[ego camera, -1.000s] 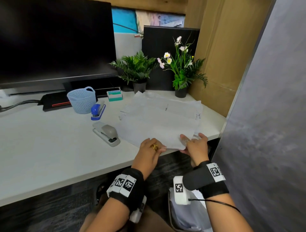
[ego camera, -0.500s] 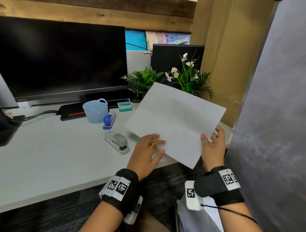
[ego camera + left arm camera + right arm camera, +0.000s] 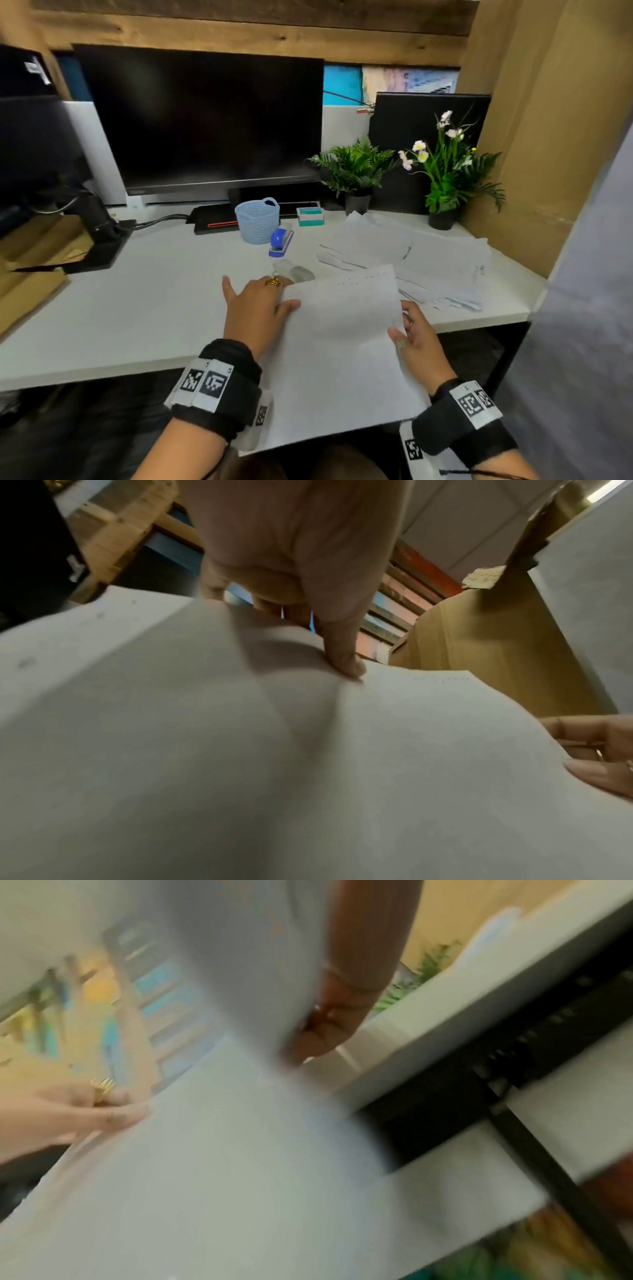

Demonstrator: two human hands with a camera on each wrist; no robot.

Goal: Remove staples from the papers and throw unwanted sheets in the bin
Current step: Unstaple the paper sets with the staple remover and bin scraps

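Sheet (image 3: 337,356) hangs over the surface (image 3: 137,308) edge, light, limp, already bowing; likely tears or creases if tugged. Left hand (image 3: 255,308) pinches its left edge, right hand (image 3: 412,337) its right: edges, judged best holds. Papers (image 3: 428,260) lie beyond.

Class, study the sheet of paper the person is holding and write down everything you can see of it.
The sheet of paper is plain white and thin, blank but for a faint row of small marks near its far edge. It is lifted off the desk, tilted towards the person and overhanging the desk's front edge, and it bends softly. The left hand pinches its left edge, thumb on the underside. The right hand holds the right edge. No staple can be made out.
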